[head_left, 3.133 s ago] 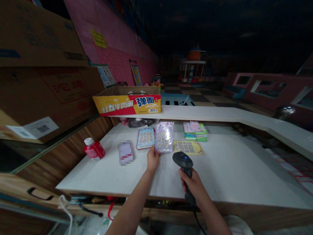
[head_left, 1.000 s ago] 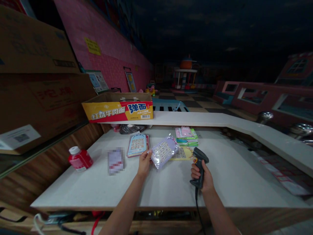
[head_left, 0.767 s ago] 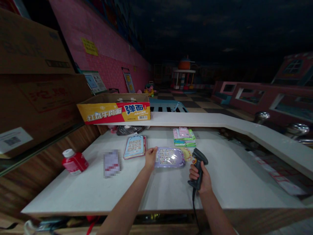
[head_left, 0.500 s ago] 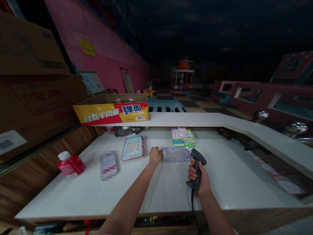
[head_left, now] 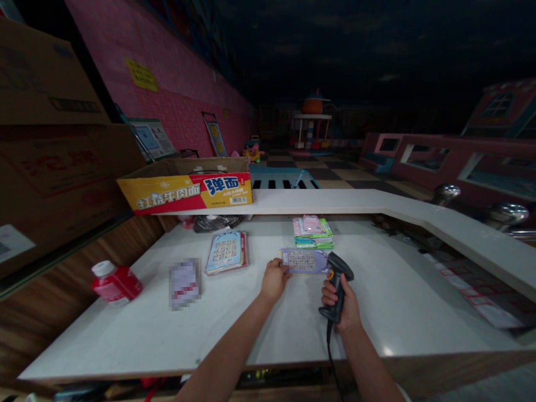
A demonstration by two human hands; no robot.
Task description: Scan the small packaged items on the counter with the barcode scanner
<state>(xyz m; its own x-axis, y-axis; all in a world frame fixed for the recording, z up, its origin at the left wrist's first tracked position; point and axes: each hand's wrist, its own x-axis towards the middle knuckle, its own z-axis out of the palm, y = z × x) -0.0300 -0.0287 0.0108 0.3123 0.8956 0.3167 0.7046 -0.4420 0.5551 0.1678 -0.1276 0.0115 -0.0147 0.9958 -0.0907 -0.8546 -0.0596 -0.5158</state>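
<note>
In my right hand [head_left: 347,304] is a black barcode scanner [head_left: 338,282], gripped by its handle, with its cord running down over the counter's front edge. The scanner's head overlaps the right end of a flat purple pack [head_left: 305,261] printed with rows of small pictures. My left hand [head_left: 275,280] pinches the lower left edge of this pack, which lies on the white counter [head_left: 234,318]. Just behind it sits a pile of small pink and green packs [head_left: 313,233]. To the left rests a stack of picture packs [head_left: 227,252] with a light blue one on top.
A red bottle with a white cap [head_left: 117,283] and a pixelated flat item [head_left: 185,283] stand at the left. A yellow and red carton [head_left: 192,190] sits on the raised ledge [head_left: 318,202]. Brown cardboard boxes [head_left: 62,167] rise at far left. Flat sheets [head_left: 469,285] lie at right.
My left hand has shifted right and slightly towards me, from beside the purple pack to its lower left edge. The scanner has stayed almost still in my right hand.
</note>
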